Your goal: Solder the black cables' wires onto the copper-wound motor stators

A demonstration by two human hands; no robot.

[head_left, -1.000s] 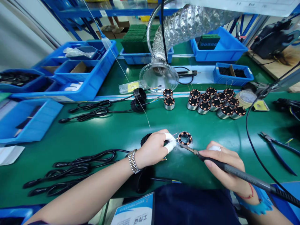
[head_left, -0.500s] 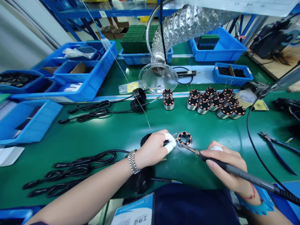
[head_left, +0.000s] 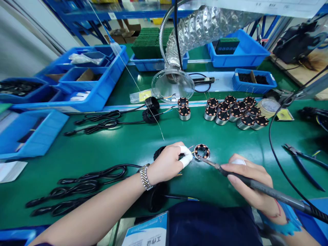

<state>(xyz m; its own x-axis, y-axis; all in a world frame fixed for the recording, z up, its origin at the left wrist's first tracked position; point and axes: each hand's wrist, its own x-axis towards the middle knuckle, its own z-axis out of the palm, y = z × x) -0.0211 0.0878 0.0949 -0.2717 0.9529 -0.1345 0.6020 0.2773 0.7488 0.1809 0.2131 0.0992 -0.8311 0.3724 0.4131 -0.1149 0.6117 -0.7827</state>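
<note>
My left hand (head_left: 172,159), with white covers on two fingertips, pinches thin coloured wires (head_left: 192,152) against the left side of a copper-wound motor stator (head_left: 206,148). Behind that hand a black round cap (head_left: 159,152) is partly hidden. My right hand (head_left: 252,177) grips a soldering iron (head_left: 266,192) like a pen. The iron's tip touches or nearly touches the stator's lower left edge, where the wires end. A thin solder wire (head_left: 159,125) hangs down just above my left hand, its end free.
Several more stators (head_left: 223,117) stand behind, beneath a clear fume hood (head_left: 173,84) and to its right. Black cables (head_left: 94,184) lie at left, blue bins (head_left: 102,89) behind them. Cutting pliers (head_left: 302,164) rest at right; the iron's cord (head_left: 278,150) arcs nearby.
My right hand and the soldering iron have shifted very slightly to the right and down, the tip staying by the stator. My left hand holds still.
</note>
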